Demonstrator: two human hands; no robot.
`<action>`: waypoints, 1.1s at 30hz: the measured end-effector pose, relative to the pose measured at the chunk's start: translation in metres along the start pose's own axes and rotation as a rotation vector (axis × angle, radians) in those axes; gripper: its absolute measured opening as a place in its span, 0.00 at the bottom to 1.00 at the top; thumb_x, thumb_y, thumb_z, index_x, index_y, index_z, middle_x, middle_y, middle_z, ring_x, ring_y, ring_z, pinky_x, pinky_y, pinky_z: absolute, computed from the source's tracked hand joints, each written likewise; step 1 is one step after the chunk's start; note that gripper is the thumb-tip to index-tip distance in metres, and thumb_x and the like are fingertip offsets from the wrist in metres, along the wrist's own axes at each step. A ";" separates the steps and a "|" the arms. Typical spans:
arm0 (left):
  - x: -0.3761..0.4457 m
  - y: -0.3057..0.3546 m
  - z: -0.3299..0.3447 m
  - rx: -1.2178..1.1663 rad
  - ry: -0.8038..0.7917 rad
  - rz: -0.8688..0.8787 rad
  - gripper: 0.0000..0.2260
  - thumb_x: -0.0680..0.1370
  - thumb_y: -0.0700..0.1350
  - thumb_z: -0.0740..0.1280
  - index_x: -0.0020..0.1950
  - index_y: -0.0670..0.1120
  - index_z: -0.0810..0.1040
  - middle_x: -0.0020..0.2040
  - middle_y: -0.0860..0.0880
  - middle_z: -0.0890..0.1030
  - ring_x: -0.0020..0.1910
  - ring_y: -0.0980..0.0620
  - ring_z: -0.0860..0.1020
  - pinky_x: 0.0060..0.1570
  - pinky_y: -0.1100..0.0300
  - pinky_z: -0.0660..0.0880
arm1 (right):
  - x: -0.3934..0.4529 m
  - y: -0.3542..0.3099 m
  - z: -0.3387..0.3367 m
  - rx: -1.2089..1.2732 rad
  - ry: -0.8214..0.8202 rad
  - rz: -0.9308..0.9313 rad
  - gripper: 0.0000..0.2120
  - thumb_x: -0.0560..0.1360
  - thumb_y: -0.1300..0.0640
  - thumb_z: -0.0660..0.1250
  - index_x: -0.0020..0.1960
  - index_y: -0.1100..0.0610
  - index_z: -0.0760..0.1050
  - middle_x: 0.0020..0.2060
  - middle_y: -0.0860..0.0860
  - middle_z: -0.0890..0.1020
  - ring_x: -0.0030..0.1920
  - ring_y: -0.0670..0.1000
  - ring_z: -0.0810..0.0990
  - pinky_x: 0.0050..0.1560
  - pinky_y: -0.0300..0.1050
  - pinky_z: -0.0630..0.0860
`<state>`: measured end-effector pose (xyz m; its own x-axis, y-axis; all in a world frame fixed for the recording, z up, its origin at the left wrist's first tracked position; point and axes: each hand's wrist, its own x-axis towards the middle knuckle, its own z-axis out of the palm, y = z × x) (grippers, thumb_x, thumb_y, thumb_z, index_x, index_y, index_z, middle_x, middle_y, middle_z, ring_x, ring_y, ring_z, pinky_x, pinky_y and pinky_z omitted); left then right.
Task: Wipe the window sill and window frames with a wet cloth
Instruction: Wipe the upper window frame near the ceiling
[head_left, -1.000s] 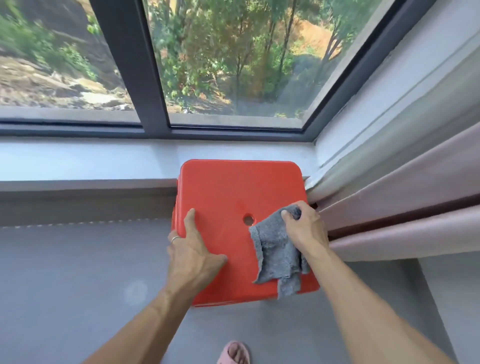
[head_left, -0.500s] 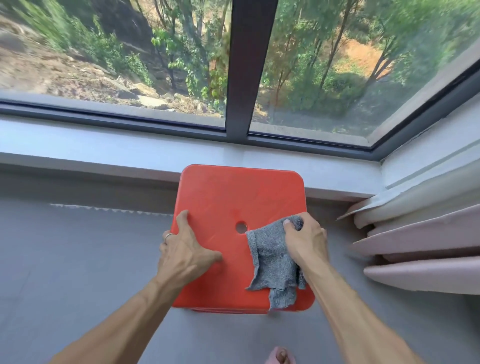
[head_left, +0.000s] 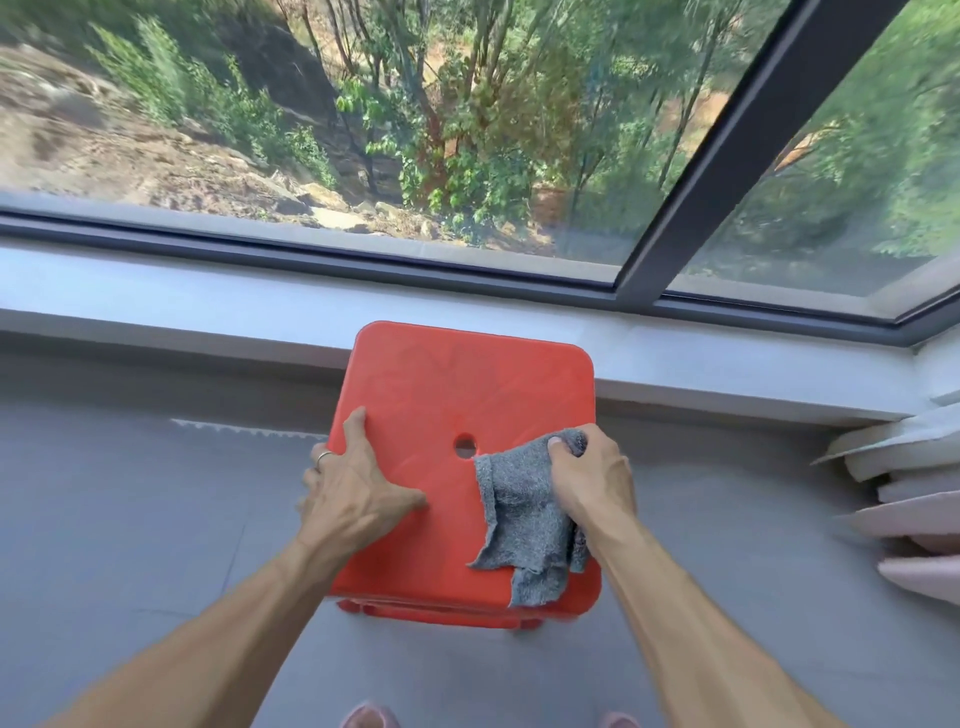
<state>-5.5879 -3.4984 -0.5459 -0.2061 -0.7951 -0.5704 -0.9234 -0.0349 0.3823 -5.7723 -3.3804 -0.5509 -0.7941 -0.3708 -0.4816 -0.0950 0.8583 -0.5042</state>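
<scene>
The right hand (head_left: 589, 480) grips one bunched corner of a grey cloth (head_left: 524, 514), thumb and fingers curled tight around it, low and right of centre in the frame. The left hand (head_left: 353, 493) grips the left edge of a red stool (head_left: 467, 384): its thumb lies flat on the seat, its forefinger lies along the top, and the other fingers curl over the rim, one of them wearing a ring (head_left: 323, 457).

The cloth is a nubbly grey rag with rough, fraying edges, crumpled at the top where it is held and falling in loose folds. Its long axis runs from the gripped corner down toward the bottom of the frame, and its lower flap hangs over the near right edge of the seat. It lies on the right half of the seat, just beside the small round hole (head_left: 465, 446) in the middle.

The stool stands on the grey floor (head_left: 130, 519), its far edge against the pale window sill (head_left: 208, 301), which crosses the frame from left to right. Above the sill run the dark window frames (head_left: 717, 150), with one upright bar slanting toward the upper right. Folded pale curtains (head_left: 904, 525) sit at the right edge.

Compared with a second ago, the upright bar has shifted from left of the stool to its right, and the curtains have slid toward the frame's edge; both grips are unchanged.
</scene>
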 end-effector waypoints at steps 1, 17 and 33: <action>0.004 -0.003 -0.005 0.006 -0.002 0.007 0.54 0.63 0.56 0.79 0.76 0.60 0.44 0.73 0.35 0.58 0.70 0.35 0.63 0.67 0.38 0.66 | -0.002 -0.004 0.004 0.001 -0.007 0.003 0.09 0.79 0.47 0.59 0.57 0.47 0.73 0.55 0.56 0.77 0.49 0.55 0.77 0.47 0.44 0.70; -0.042 0.063 -0.201 -0.404 -0.238 0.496 0.16 0.66 0.47 0.67 0.52 0.42 0.80 0.53 0.49 0.79 0.52 0.50 0.79 0.53 0.54 0.76 | -0.115 -0.227 -0.070 0.299 -0.322 -0.523 0.06 0.80 0.58 0.58 0.47 0.51 0.72 0.43 0.48 0.77 0.40 0.46 0.74 0.39 0.39 0.70; -0.182 0.293 -0.514 -0.809 0.280 0.888 0.06 0.73 0.42 0.75 0.45 0.42 0.81 0.41 0.42 0.84 0.42 0.44 0.83 0.42 0.48 0.81 | -0.217 -0.463 -0.406 0.598 0.164 -0.794 0.02 0.74 0.61 0.71 0.43 0.57 0.82 0.40 0.54 0.85 0.44 0.54 0.84 0.50 0.58 0.81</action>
<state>-5.6540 -3.6751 0.0435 -0.4915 -0.8331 0.2536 -0.0122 0.2978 0.9545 -5.8000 -3.5531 0.0782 -0.7090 -0.6661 0.2317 -0.3515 0.0490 -0.9349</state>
